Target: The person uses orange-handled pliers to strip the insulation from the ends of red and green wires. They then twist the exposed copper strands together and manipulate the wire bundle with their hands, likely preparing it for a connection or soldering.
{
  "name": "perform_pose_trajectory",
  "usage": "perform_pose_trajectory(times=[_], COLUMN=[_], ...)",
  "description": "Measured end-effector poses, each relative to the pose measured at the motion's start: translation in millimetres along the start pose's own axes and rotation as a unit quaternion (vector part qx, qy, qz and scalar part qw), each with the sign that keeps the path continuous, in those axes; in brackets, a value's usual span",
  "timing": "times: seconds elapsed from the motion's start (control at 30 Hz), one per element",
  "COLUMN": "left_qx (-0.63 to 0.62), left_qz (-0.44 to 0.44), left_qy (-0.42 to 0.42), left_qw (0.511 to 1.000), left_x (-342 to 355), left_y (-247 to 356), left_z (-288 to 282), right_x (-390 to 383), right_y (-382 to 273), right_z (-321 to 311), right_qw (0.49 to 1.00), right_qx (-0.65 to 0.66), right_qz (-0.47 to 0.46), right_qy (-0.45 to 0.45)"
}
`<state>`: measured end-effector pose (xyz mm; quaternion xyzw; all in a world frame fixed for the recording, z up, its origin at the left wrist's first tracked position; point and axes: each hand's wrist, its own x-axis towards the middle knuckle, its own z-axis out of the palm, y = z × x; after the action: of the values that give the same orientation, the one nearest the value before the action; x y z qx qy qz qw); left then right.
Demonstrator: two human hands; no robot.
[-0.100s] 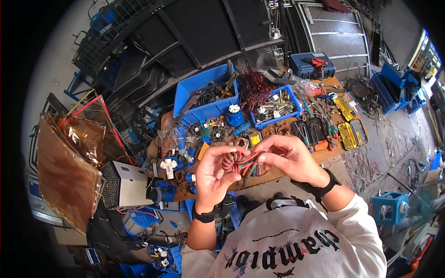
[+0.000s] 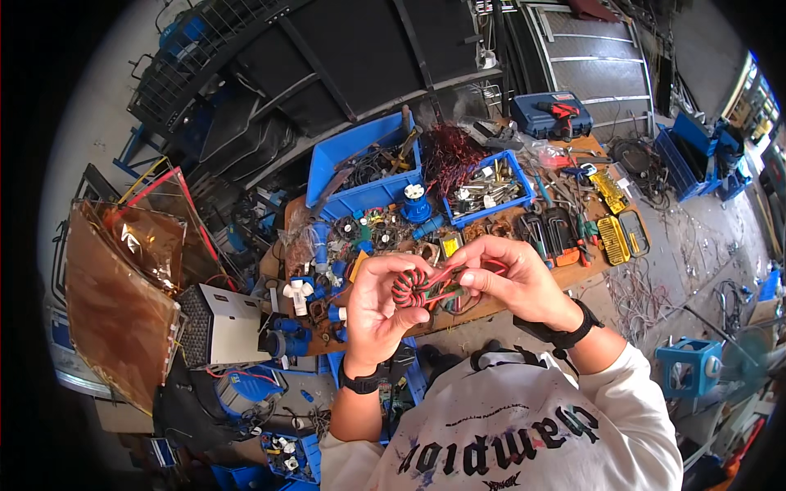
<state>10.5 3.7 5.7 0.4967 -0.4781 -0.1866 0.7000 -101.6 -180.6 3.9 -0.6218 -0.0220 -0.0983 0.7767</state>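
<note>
A ring-shaped coil wound with red and black wire sits in my left hand, gripped between thumb and fingers. From its right side, red and black wire leads run over to my right hand, which pinches them between thumb and forefinger. Both hands are raised over the front edge of the workbench. Some of the lead ends are hidden behind the right fingers.
The wooden workbench carries a large blue bin, a blue tray of bolts, a blue industrial plug, hex keys and pliers. Farther back, a red drill lies on a blue case. A white-and-grey box stands at the left.
The wound coil has turned slightly in my left fingers, and the leads have shifted a little between the hands. My arms stay nearly where they were.
</note>
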Motion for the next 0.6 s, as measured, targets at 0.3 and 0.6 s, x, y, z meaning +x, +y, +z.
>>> perform_pose_trajectory(times=[0.3,0.6], left_qx=[-0.02,0.035], left_qz=[-0.023,0.015], left_qy=[0.037,0.081], left_qw=[0.999,0.996], left_x=[-0.1,0.3], left_y=[0.5,-6.3], left_z=[3.8,12.0], right_x=[2.1,6.8], right_y=[8.4,6.4], right_z=[11.7,25.9], right_qw=[0.986,0.883], right_qx=[-0.06,-0.339], right_qz=[-0.134,-0.315], right_qy=[0.074,0.083])
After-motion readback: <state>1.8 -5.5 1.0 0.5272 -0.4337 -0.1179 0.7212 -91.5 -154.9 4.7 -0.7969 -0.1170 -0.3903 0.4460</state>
